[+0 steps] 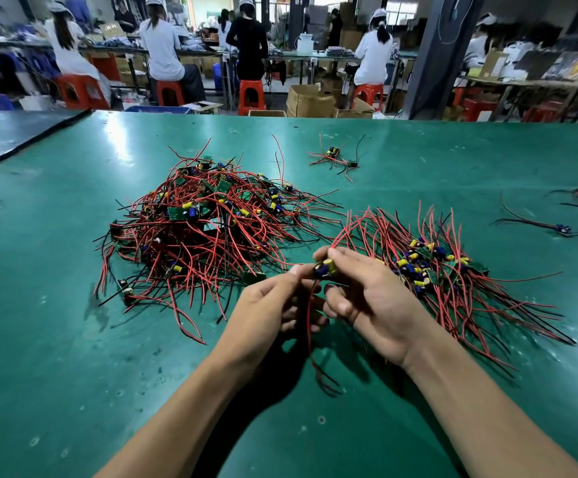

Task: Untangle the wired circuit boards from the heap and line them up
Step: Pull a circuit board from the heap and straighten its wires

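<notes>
Green table point(56, 339), surface scuffed. Far side: workers point(163, 53) seated on red stools point(252, 94). Cardboard boxes point(310, 100) on floor; dark pillar point(442, 53) far right.

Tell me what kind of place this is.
Most likely an electronics assembly workshop: a heap of wired circuit boards on a green work table, rows of capped workers on red stools, and cardboard boxes on the floor.

On the tabletop point(73, 357), the heap point(197, 229) lies left and the aligned row point(435, 270) right; a small cluster point(334, 157) lies behind; one circuit board point(323, 269) is held in front, between them.
</notes>
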Tool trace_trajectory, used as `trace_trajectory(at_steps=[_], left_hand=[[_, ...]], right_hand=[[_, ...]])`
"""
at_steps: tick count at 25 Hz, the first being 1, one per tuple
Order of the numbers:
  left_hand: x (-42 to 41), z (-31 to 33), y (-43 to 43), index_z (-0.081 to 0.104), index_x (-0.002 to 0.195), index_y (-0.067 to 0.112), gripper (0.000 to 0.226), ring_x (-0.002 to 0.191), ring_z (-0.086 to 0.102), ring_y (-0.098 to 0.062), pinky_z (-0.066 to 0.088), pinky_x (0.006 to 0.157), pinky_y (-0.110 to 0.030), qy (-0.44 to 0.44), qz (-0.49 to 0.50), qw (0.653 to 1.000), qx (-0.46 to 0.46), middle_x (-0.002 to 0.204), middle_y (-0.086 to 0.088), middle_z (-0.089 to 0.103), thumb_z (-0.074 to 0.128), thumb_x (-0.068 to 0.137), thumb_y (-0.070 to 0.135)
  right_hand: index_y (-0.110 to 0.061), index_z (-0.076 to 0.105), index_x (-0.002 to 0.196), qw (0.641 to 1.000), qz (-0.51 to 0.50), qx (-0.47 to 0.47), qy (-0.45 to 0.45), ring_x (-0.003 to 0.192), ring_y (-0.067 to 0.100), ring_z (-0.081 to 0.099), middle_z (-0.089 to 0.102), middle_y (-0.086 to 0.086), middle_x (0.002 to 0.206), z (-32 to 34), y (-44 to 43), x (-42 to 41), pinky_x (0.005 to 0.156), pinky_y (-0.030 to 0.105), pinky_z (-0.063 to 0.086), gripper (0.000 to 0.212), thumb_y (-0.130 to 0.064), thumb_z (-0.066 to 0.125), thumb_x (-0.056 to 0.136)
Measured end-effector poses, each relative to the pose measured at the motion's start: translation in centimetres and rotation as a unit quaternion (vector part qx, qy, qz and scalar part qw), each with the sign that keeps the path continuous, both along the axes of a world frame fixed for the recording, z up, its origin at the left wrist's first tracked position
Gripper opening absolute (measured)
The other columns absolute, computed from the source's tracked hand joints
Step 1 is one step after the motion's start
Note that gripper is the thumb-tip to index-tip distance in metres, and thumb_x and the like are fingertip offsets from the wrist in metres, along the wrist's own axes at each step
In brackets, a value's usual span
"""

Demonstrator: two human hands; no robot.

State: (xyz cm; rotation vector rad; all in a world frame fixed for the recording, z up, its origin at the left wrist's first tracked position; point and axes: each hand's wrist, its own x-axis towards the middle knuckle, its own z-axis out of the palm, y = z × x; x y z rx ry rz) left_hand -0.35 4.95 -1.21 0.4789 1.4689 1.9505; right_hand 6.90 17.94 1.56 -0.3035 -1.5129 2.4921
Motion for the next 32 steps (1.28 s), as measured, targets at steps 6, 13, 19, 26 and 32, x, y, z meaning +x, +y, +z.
trace_trajectory(at_steps=[6,13,19,26,32], left_hand=[[0.4,0.3,-0.2,0.074,0.096,0.012,0.032,0.058,0.069,-0.024,0.057,0.054,-0.028,-0.061,-0.034,0.997,0.038,0.074,-0.017,0.070,0.065,0.081,0.039],[0.7,0.4,-0.6,0.065,0.097,0.007,0.011,0.057,0.069,-0.031,0.059,0.054,-0.033,-0.014,-0.054,0.998,-0.018,0.076,-0.025,0.070,0.056,0.095,0.013],[0.8,0.1,-0.4,0.069,0.083,0.014,0.010,0.080,0.069,-0.036,0.058,0.071,-0.040,0.049,-0.016,0.999,-0.018,0.089,-0.018,0.072,0.064,0.091,0.010],[1.1,0.1,-0.2,0.078,0.083,0.017,0.018,0.068,0.065,-0.021,0.052,0.066,-0.034,0.098,0.023,0.994,-0.048,0.075,-0.009,0.072,0.064,0.091,0.010],[0.7,0.4,0.0,0.076,0.073,0.008,0.023,0.057,0.064,-0.023,0.056,0.053,-0.028,0.035,0.032,0.998,-0.044,0.066,-0.014,0.068,0.062,0.089,0.001]], right_hand=[[-0.012,0.076,0.089,0.974,-0.067,0.211,-0.041,0.036,0.007,0.035,0.069,-0.002,0.078,-1.2,0.6,0.0,0.036,0.015,0.027,0.022,-0.018,0.058,0.099],[-0.012,0.077,0.095,0.970,-0.014,0.232,-0.065,0.047,0.013,0.042,0.065,0.005,0.077,-1.9,1.1,0.0,0.040,0.019,0.034,0.024,-0.034,0.070,0.090],[-0.010,0.078,0.096,0.976,-0.009,0.216,-0.039,0.052,0.010,0.044,0.070,0.012,0.088,-1.8,1.0,0.0,0.040,0.015,0.031,0.018,-0.024,0.069,0.092],[-0.014,0.078,0.093,0.950,-0.033,0.306,-0.047,0.042,0.009,0.040,0.067,0.001,0.074,-1.9,0.9,0.2,0.039,0.015,0.030,0.015,-0.027,0.072,0.090],[-0.015,0.074,0.076,0.944,-0.110,0.307,-0.042,0.038,0.013,0.043,0.063,0.005,0.062,-2.1,0.2,-0.3,0.037,0.015,0.033,0.016,-0.022,0.073,0.090]])
